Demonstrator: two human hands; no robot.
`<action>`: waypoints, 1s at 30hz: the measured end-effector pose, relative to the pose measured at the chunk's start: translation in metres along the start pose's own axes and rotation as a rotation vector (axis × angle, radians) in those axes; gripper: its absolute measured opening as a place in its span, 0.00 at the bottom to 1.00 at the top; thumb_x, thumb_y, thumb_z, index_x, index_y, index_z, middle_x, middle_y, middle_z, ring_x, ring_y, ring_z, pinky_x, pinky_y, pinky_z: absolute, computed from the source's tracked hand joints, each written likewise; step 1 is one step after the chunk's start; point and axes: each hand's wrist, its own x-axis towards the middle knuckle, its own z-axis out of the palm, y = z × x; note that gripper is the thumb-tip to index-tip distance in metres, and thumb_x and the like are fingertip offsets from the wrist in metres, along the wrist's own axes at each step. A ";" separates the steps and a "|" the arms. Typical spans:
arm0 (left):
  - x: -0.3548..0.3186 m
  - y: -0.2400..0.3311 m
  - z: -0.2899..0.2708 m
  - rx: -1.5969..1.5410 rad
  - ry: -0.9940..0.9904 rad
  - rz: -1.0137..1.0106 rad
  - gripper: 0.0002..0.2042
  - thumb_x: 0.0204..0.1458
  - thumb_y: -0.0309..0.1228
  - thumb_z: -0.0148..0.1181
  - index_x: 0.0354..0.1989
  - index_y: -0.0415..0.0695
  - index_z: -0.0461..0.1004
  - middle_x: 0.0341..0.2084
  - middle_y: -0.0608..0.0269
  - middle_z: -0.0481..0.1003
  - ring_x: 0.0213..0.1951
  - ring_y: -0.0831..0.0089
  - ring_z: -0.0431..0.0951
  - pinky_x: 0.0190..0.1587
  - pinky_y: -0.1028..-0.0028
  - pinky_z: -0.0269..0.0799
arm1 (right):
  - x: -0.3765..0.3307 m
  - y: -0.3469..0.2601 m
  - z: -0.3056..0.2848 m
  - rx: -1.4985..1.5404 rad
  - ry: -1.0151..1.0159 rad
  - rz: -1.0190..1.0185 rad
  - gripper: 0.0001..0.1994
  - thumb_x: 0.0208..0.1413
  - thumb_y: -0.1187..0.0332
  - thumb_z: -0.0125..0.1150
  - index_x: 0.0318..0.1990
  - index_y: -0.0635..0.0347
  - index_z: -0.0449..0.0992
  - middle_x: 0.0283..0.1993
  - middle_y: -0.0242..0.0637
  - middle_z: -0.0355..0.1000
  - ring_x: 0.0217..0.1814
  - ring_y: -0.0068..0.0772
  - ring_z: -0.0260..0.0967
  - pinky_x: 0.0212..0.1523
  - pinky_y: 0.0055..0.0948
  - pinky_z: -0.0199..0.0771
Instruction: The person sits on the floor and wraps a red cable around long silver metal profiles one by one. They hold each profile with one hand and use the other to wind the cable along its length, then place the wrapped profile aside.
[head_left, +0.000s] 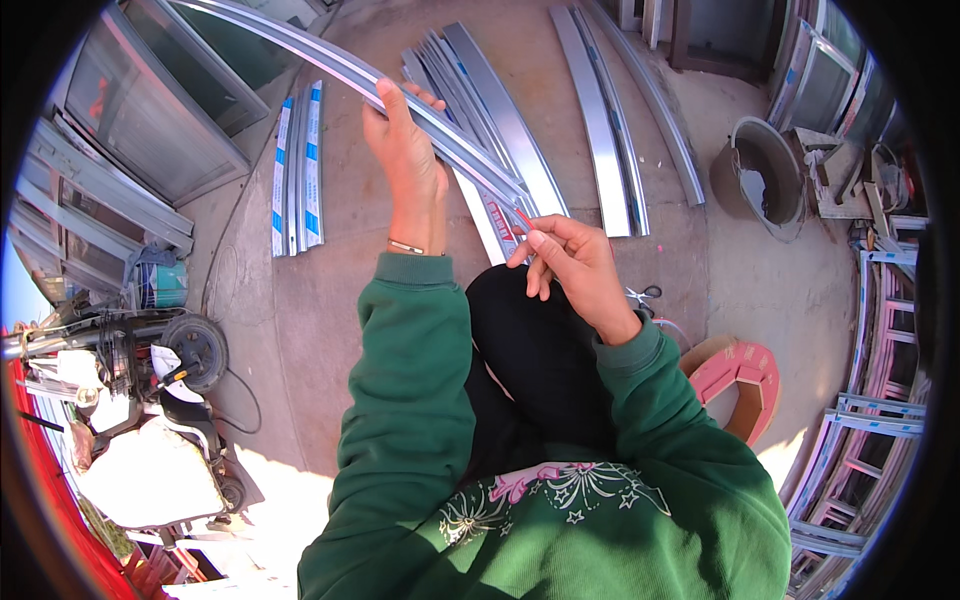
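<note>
A long silvery metal profile (462,152) slants from the far left down toward my knees. My left hand (408,165) is wrapped round it partway along, thumb on top. At the profile's near end, my right hand (578,262) pinches a thin red piece (523,217) between thumb and fingers. The red piece meets the profile's end; whether it sits inside a groove is too small to tell. Below lies a strip with red printing (497,222), partly hidden by my knee. Scissors with dark handles (648,294) rest on the floor beyond my right wrist.
Bundles of metal profiles (520,150) lie ahead, with more at the right (600,130) and blue-marked ones at the left (298,170). A grey bucket (730,185) stands at the right. A pink cardboard box (757,385) is near my right elbow. A scooter (150,470) stands at the left.
</note>
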 end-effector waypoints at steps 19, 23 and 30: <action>0.001 0.006 -0.004 0.043 0.026 -0.002 0.15 0.65 0.43 0.55 0.42 0.42 0.65 0.33 0.62 0.69 0.34 0.71 0.73 0.39 0.70 0.76 | -0.048 0.001 -0.012 -0.609 0.219 -0.359 0.07 0.62 0.78 0.56 0.44 0.71 0.75 0.28 0.38 0.77 0.20 0.21 0.68 0.22 0.22 0.67; -0.008 0.002 0.009 0.001 0.075 -0.030 0.15 0.66 0.43 0.53 0.40 0.43 0.64 0.31 0.64 0.68 0.32 0.75 0.71 0.39 0.72 0.73 | -0.034 -0.013 -0.008 -0.486 0.182 -0.296 0.07 0.65 0.76 0.52 0.44 0.71 0.75 0.26 0.37 0.77 0.16 0.17 0.64 0.18 0.19 0.62; -0.057 -0.021 0.032 -0.093 0.060 -0.221 0.17 0.65 0.45 0.53 0.39 0.42 0.65 0.30 0.63 0.69 0.31 0.73 0.72 0.37 0.72 0.73 | -0.053 -0.051 -0.014 -0.087 0.112 0.100 0.12 0.70 0.69 0.48 0.44 0.71 0.74 0.30 0.40 0.78 0.16 0.18 0.66 0.16 0.17 0.61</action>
